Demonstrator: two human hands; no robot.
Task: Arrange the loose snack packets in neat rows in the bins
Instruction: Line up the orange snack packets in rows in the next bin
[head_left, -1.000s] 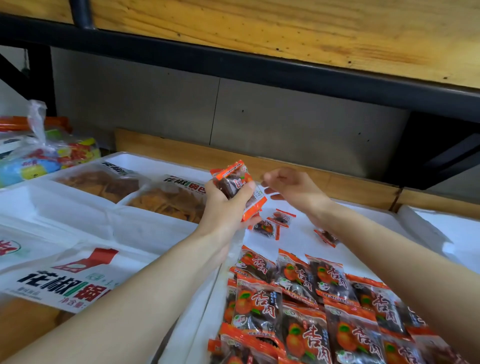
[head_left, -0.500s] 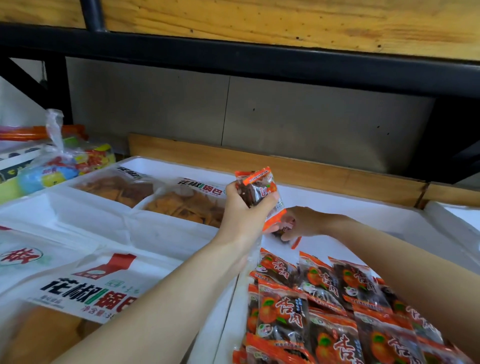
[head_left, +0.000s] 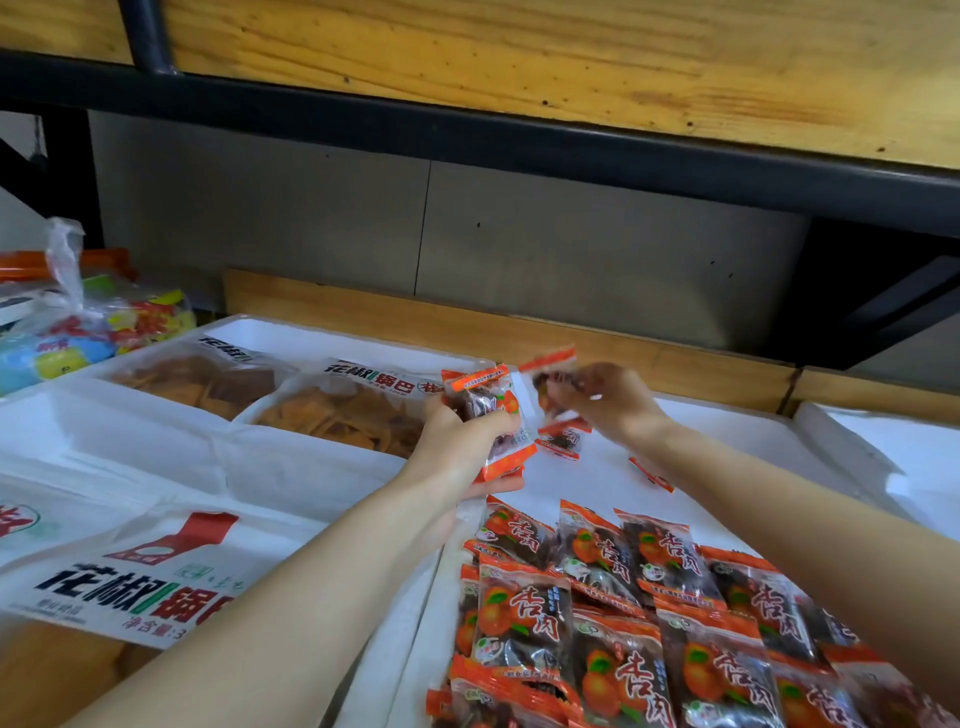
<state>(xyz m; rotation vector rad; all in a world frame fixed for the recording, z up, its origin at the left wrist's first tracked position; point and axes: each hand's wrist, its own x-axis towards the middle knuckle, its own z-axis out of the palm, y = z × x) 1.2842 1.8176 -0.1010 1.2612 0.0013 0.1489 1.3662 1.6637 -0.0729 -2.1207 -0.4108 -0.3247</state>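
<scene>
Head view: left hand (head_left: 457, 441) clutches a stack of packets (head_left: 485, 410) above the white bin (head_left: 753, 441); right hand (head_left: 608, 400) pinches one blurred packet (head_left: 550, 382), probably adding it. Gathering continues; next, collect the loose packet (head_left: 561, 439) below.

The snack packets (head_left: 613, 597) laid in rows near right are glossy plastic film, orange-edged with clear dark windows that catch the light; the bin (head_left: 737, 431) under them is matt white foam, faintly grainy; the crisp bags (head_left: 332, 410) far left are clear shiny plastic; the shelf board (head_left: 519, 57) overhead is rough knotted wood, yellow-varnished; its rail (head_left: 467, 140) is matt black metal; the back panel (head_left: 571, 249) is dull grey.
</scene>
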